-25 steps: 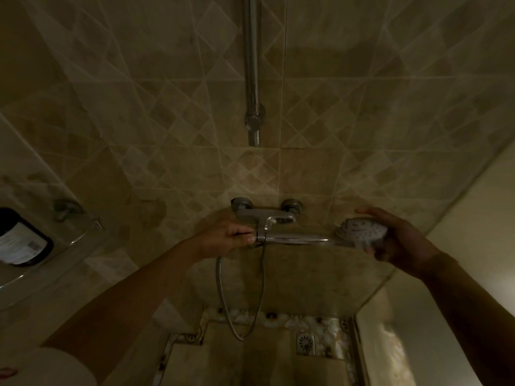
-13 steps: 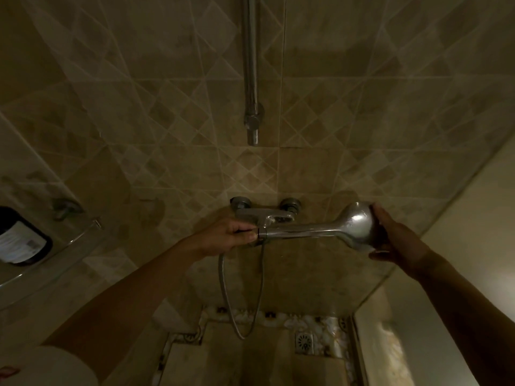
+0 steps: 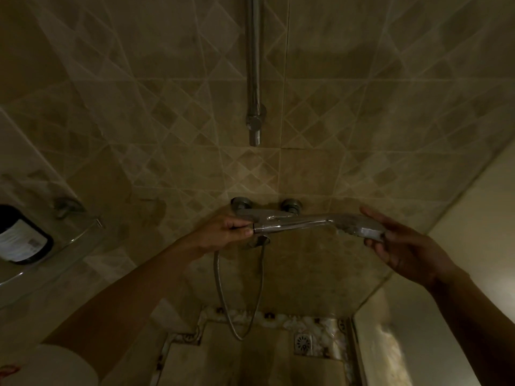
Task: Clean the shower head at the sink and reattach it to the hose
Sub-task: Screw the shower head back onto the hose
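Note:
A chrome shower head [image 3: 359,225] lies level in front of the wall mixer tap [image 3: 264,211], its handle pointing left and its round spray end to the right. My left hand [image 3: 223,232] pinches the hose nut at the handle's left end. The metal hose [image 3: 237,296] hangs from there in a loop toward the floor. My right hand [image 3: 401,243] cups the spray end with loosely spread fingers, thumb above it and fingers below. The light is dim, and the joint between the handle and the hose is hidden by my fingers.
A vertical chrome riser rail [image 3: 254,79] ends above the tap. A glass corner shelf [image 3: 55,246] at the left holds a dark bottle [image 3: 22,238]. A square floor drain [image 3: 303,344] sits at the lower right, beside a pale side wall [image 3: 473,204].
The shower head has rolled about its handle: spray face toward me, then its chrome back, now edge-on. My right hand has loosened around the head. My left hand stayed at the hose end.

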A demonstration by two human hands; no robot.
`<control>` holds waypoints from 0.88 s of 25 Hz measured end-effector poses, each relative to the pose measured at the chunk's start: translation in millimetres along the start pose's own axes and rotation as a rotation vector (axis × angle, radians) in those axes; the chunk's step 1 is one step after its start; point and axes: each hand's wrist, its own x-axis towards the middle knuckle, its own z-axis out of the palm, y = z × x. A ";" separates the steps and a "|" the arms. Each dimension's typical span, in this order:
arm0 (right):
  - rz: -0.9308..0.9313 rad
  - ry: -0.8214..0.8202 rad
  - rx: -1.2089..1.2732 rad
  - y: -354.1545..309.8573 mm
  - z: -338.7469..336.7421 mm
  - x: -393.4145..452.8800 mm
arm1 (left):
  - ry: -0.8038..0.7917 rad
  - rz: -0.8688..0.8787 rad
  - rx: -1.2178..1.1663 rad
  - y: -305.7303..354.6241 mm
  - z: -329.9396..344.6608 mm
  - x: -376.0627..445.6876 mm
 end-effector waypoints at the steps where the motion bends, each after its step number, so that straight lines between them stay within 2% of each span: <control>1: -0.025 -0.013 -0.017 1.5 -2.6 -0.8 | 0.002 0.000 0.004 -1.4 -0.8 0.1; 3: -0.065 0.023 -0.108 3.7 0.6 -0.6 | 0.008 0.001 0.014 -2.0 -0.9 0.3; 11: -0.237 0.398 -0.638 6.9 19.9 8.0 | 0.062 0.130 0.183 -0.4 7.3 3.3; 14: -0.223 0.485 -0.674 7.3 24.8 12.4 | 0.070 0.158 0.252 3.0 11.7 6.1; 18: -0.113 0.652 -0.618 2.9 29.8 18.9 | 0.069 0.160 0.289 9.3 17.2 5.8; 22: 0.030 0.671 -0.569 -2.1 31.4 20.8 | 0.076 0.153 0.332 4.4 19.5 5.4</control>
